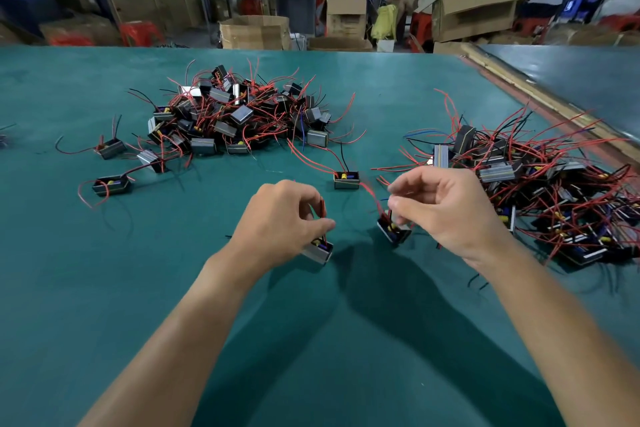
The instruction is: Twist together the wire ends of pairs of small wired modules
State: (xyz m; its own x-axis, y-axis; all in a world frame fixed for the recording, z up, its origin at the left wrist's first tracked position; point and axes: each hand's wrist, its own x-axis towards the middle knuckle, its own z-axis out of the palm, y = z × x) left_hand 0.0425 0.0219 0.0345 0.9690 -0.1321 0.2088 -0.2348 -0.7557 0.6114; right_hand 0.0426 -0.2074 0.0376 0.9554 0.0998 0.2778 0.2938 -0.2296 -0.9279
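My left hand (282, 218) pinches the red wires of a small grey module (319, 251), which hangs tilted just above the green table. My right hand (446, 208) pinches the wires of a second module (394, 231), a black open box with yellow and blue parts inside, also lifted and tilted. A red wire runs from this module up to a third module (346, 179) lying on the table between and beyond my hands. The two held modules are apart, about a hand's width from each other.
A large heap of wired modules (239, 111) lies at the back left, another heap (540, 184) at the right. Loose modules (111, 185) sit at the left. The green table (311, 340) ends at a wooden strip (512, 83) on the right. People work at benches far behind.
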